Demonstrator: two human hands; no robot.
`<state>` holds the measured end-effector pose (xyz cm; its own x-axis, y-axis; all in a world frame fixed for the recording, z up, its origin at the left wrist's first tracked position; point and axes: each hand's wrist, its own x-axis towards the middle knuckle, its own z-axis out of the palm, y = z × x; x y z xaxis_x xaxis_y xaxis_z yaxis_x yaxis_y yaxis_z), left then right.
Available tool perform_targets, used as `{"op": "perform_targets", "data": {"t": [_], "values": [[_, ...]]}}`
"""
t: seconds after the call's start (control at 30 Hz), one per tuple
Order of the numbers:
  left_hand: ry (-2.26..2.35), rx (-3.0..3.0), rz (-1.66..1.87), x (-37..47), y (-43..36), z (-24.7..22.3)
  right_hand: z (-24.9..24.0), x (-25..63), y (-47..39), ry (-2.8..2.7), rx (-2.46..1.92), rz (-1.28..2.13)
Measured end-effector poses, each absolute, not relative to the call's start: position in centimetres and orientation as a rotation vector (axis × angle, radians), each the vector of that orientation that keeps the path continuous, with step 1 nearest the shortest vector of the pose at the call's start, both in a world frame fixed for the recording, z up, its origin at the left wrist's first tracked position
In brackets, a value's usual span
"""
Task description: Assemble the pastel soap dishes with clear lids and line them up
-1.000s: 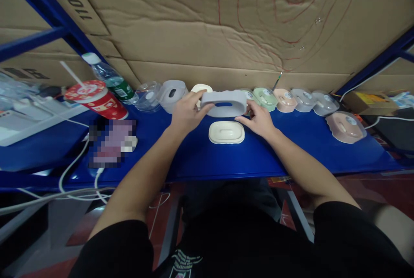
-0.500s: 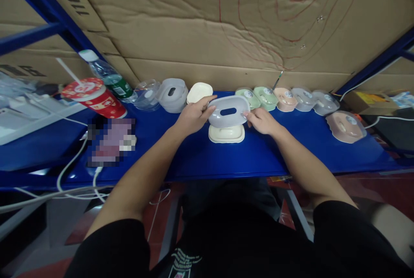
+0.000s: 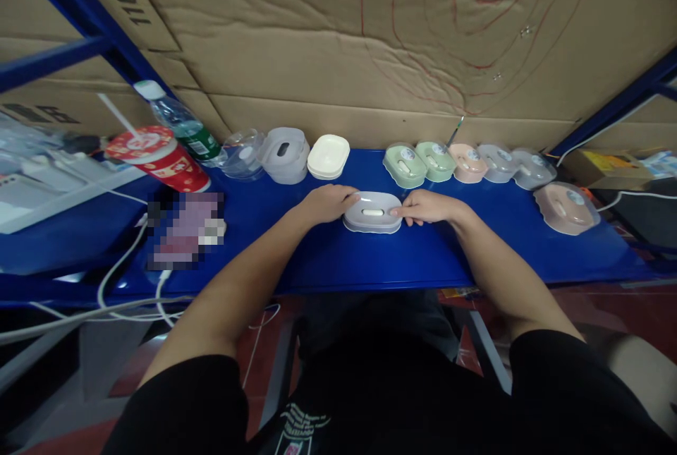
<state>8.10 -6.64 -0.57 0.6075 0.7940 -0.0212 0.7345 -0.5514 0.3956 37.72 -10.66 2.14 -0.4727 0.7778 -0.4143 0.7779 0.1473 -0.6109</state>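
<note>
A translucent plastic cover (image 3: 373,202) with an oval slot sits over a cream lidded box on the blue table. The box's cream raised grip (image 3: 372,213) shows in the slot; the rest is seen only dimly beneath the cover. My left hand (image 3: 331,202) is closed on the cover's left end, fingers behind and thumb at the edge. At the right end my right hand (image 3: 427,207) pinches the cover, its thumb on top near the slot. Behind my left hand stand cream trays (image 3: 328,156) and a stack of translucent covers (image 3: 285,155).
Green boxes (image 3: 405,164), an orange box (image 3: 467,162) and greyish boxes line the back right; another orange box (image 3: 565,208) stands nearer. Clear lids (image 3: 243,154), a bottle (image 3: 198,143), a red cup (image 3: 172,164) and cables (image 3: 108,286) are at left. Cardboard (image 3: 296,32) walls the back.
Both hands have lowered the translucent cover toward me onto the cream box. The cream grip now shows in the slot, and the hands still hold both ends.
</note>
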Motion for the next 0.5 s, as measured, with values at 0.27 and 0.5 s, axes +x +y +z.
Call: {"op": "perform_targets", "data": {"t": [0.27, 0.5], "values": [[1.811, 2.336, 0.785, 4.7, -5.7, 2.6, 1.7, 37.0, -11.0, 2.42, 1.733, -1.213], [2.187, 2.199, 0.612, -0.1, -4.0, 3.4, 1.3, 37.1, -10.9, 2.486, 1.723, -1.131]]}}
